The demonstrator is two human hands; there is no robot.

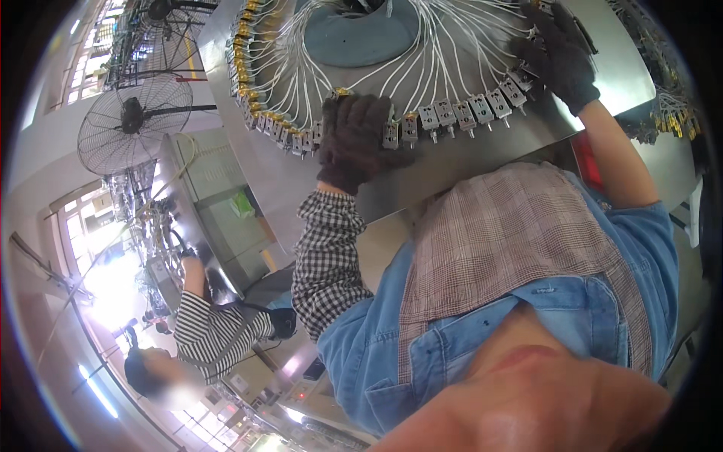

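Nearest the camera: the person's own neck [497, 350], low in view, then a blue denim shirt [376, 331] and a brown checked apron [512, 226].
Left sleeve: a black-and-white checked cover [331, 241] over the forearm; the right forearm [617, 158] is bare.
Left hand: the left hand [354, 135], in a dark glove, lies over the near side of the row, its fingers together and bent down; I cannot tell whether they are clamped on a block.
Right hand: the right hand [561, 64], also dark-gloved, reaches to the right end of the near row, its thumb side toward the wires; whether it grips anything cannot be told.
Metal blocks: small silver metal blocks [445, 113] stand side by side in a curve along the near and left edges of the counter [452, 160], on both sides of the left hand.
White wires: white wires [433, 56] fan out to the blocks from around a grey rounded base [361, 36] at the far middle.
Far left: a caged fan [132, 117].
Left side: a co-worker in a striped top [218, 335], well apart.
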